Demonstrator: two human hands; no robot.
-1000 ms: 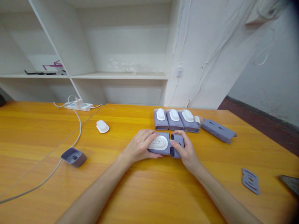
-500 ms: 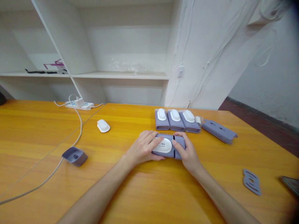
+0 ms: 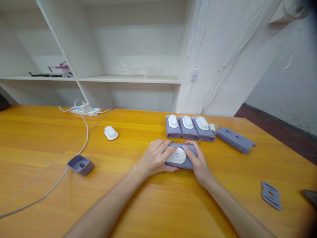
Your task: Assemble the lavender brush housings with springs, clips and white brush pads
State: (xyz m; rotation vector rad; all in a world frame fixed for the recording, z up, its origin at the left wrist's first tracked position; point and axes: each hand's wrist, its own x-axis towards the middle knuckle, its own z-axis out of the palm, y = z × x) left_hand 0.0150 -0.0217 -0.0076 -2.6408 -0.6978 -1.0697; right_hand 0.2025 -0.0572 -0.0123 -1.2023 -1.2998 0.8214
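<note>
you get bright, soft light, a faint shadow on the table (image 3: 203, 208) nearer you than your right hand (image 3: 199, 163), and dark blur at the edge well right of it.

1 camera, worn on the person's head, looks forward and down across the wooden table (image 3: 158, 211); the left hand (image 3: 156, 157) and right hand (image 3: 200, 161) are near, mid-view, with white shelves (image 3: 128, 79) far left and a wall (image 3: 218, 39) far right.
</note>
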